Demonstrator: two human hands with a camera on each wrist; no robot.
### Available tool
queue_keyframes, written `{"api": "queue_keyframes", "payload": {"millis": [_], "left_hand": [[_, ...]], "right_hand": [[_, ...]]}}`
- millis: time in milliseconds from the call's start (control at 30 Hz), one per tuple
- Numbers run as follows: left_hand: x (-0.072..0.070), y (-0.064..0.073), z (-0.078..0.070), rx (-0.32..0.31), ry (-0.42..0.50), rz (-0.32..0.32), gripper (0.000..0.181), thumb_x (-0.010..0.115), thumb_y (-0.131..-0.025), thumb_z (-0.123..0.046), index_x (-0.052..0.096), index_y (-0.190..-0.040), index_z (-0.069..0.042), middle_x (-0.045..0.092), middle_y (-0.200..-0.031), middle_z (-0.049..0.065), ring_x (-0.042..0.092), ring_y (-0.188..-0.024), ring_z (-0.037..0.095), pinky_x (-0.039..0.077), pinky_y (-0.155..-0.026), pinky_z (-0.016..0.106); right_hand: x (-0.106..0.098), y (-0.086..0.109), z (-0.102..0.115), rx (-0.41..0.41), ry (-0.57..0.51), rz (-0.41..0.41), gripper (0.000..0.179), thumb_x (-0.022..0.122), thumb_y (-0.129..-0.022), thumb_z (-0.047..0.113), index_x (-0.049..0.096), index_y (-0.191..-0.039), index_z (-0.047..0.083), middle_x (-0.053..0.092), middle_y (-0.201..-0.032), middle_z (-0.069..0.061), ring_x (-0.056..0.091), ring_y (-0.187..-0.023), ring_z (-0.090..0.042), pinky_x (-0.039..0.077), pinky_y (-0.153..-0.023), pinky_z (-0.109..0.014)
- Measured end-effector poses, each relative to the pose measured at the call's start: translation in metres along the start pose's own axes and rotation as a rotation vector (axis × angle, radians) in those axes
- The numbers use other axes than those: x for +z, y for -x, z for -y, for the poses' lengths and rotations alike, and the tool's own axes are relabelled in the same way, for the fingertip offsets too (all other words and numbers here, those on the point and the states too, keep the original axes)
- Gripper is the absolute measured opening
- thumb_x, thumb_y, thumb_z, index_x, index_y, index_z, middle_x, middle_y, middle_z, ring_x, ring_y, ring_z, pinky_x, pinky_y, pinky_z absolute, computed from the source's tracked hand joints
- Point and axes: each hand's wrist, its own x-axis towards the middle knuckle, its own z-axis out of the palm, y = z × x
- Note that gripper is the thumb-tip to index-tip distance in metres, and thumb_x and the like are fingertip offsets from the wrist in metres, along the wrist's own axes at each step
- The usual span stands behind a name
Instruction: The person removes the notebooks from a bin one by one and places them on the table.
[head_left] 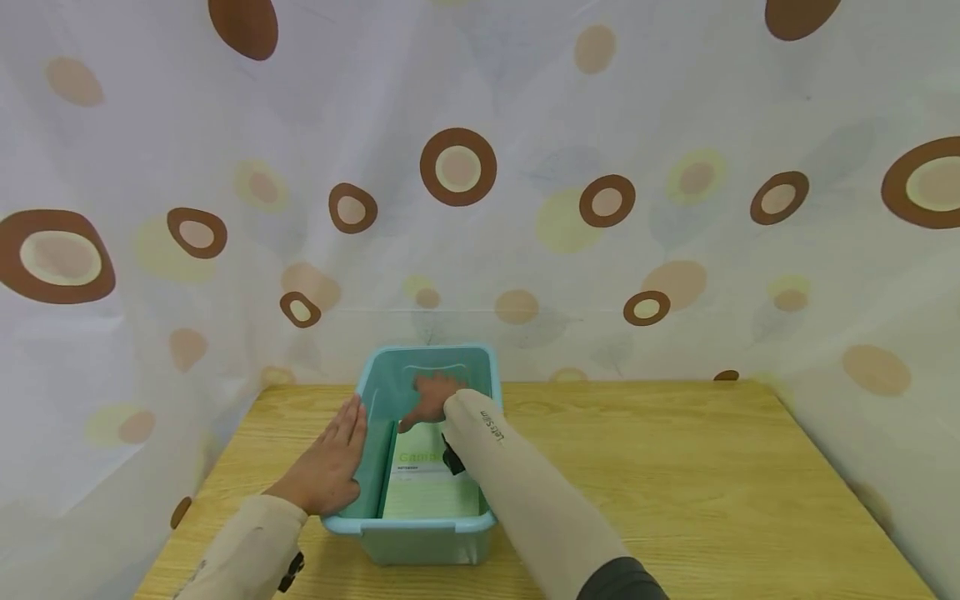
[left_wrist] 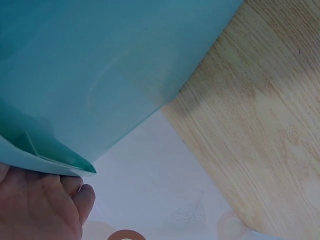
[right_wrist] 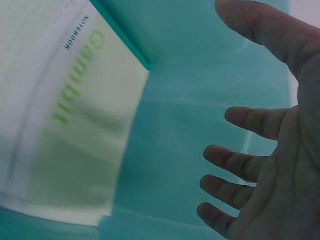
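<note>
Spread wide, the right hand [head_left: 435,398] is held inside a light-blue rectangular plastic bin [head_left: 420,527], near the far end of the pale-green notebook [head_left: 431,493] contained there. The bin's left rim is touched by the left hand [head_left: 333,462], its fingers together. A yellowish wooden table [head_left: 675,483] is backed by a brown-ringed white sheet [head_left: 510,92].

Bench [head_left: 697,475] has yellow-brn. wood-grain top. Lt.-blue plastic bin [head_left: 423,546] stands upright directly on it, left of ctr., long sides running near to far.
</note>
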Motion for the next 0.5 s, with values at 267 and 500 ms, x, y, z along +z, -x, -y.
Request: {"api": "queue_keyframes", "payload": {"millis": [267, 500], "left_hand": [[-0.001, 0.000, 0.001, -0.003, -0.004, -0.014, 0.082, 0.049, -0.070, -0.002, 0.018, -0.142, 0.023, 0.010, -0.151, 0.038, 0.013, -0.141, 0.051, 0.023, -0.110, 0.058], [0.000, 0.000, 0.002, -0.005, -0.008, -0.010, 0.082, 0.049, -0.070, -0.002, 0.018, -0.142, 0.022, 0.009, -0.152, 0.038, 0.013, -0.140, 0.051, 0.024, -0.110, 0.059]], "right_hand": [[0.037, -0.019, 0.009, 0.042, -0.258, 0.028, 0.079, 0.081, -0.075, 0.029, 0.045, -0.141, 0.005, 0.051, -0.139, -0.010, 0.048, -0.127, -0.025, 0.042, -0.102, -0.038], [0.066, -0.043, 0.003, 0.061, -0.228, 0.037, 0.088, 0.083, -0.071, 0.033, 0.041, -0.146, 0.013, 0.045, -0.145, -0.002, 0.042, -0.133, -0.021, 0.039, -0.105, -0.038]]}}
